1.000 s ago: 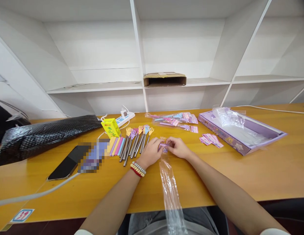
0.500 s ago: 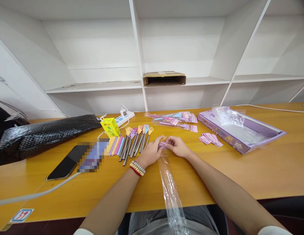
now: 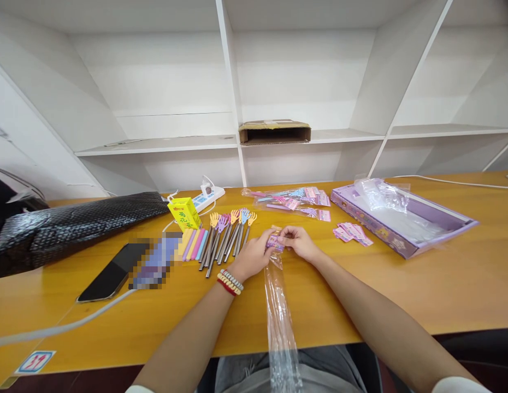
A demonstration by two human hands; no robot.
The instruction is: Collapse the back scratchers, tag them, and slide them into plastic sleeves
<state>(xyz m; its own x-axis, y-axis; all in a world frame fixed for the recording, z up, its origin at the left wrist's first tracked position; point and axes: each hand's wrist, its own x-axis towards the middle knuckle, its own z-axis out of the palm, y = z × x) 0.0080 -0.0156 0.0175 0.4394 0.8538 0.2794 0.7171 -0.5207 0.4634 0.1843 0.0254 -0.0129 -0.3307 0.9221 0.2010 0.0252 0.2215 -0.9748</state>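
Note:
My left hand (image 3: 254, 255) is closed with its fingertips on a small pink and purple printed card (image 3: 275, 243). From the other side, the thumb and fingers of my right hand (image 3: 300, 243) pinch the card's edge. A long clear plastic bag (image 3: 279, 316) runs from under the card down over the table edge towards my lap. Whether the card is inside the bag's mouth or on top of it, I cannot tell. Left of my hands lie several back scratchers with hand-shaped heads (image 3: 233, 232) and metal rods, beside pastel handle pieces (image 3: 194, 244).
Bagged back scratchers (image 3: 289, 202) lie at the back. Loose cards (image 3: 352, 233) and a purple box (image 3: 374, 224) with clear bags are on the right. A yellow box (image 3: 185, 214), power strip (image 3: 208, 199), phone (image 3: 110, 273) and black bubble wrap (image 3: 74, 229) occupy the left.
The card has turned so that its printed face shows more. My right fingers have shifted slightly along its edge, and the bag's lower end has swung a little left.

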